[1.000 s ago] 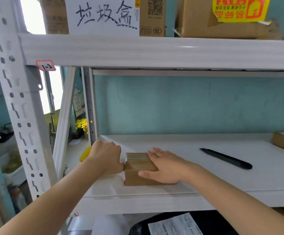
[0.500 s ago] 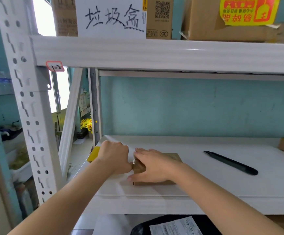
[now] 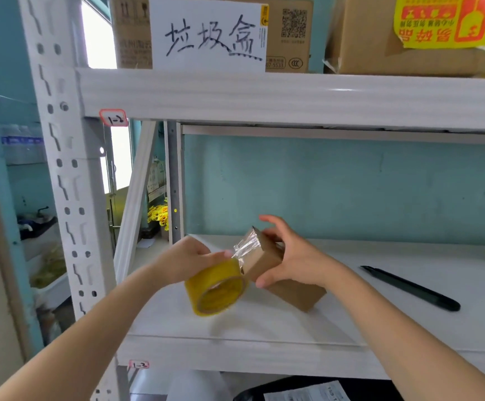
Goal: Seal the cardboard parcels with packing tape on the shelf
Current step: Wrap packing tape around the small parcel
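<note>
Presently, the white steel shelf (image 3: 380, 299) occupies most of the view. Its upper level carries two cardboard cartons (image 3: 366, 39), one fronted by a white handwritten sign (image 3: 206, 33).

On the middle level, the cardboard parcel (image 3: 293, 293) is tilted, with its left end raised off the board and its lower right end down at the board. The right grip (image 3: 296, 256) grasps the parcel, thumb on the near side and fingers on the far side. The left grip (image 3: 186, 259) is clenched over the top of the yellow tape roll (image 3: 215, 290), held just beside the parcel's raised end. A clear tape strip (image 3: 247, 244) runs from the roll onto that end.

A black utility knife (image 3: 409, 287) lies on the board, well apart to the right. Small tags reading "1-2" (image 3: 113, 117) and "1-3" (image 3: 138, 365) mark the frame.
</note>
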Action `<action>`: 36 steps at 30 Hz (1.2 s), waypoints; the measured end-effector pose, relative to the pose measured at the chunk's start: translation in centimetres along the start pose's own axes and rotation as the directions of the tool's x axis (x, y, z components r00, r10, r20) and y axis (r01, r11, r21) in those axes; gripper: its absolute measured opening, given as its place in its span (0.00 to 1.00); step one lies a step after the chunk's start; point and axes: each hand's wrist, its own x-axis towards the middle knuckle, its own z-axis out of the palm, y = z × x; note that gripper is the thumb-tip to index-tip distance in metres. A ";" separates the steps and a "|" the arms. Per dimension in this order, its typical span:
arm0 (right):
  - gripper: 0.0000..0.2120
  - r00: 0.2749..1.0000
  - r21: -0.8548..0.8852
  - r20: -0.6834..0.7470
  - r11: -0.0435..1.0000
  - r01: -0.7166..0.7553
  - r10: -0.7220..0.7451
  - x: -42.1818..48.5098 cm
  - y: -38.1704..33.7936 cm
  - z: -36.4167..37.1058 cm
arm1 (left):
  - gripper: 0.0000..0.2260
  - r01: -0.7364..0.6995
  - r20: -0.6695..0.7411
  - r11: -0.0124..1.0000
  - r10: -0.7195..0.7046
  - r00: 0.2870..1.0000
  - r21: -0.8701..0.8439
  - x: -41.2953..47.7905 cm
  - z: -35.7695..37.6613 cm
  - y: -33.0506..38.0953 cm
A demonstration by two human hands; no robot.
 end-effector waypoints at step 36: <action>0.47 0.998 -0.235 -0.044 0.972 0.026 -0.038 -2.1 -1.3 -4.9 | 0.27 0.081 -0.034 0.997 -0.081 0.996 0.005 3.5 3.5 5.1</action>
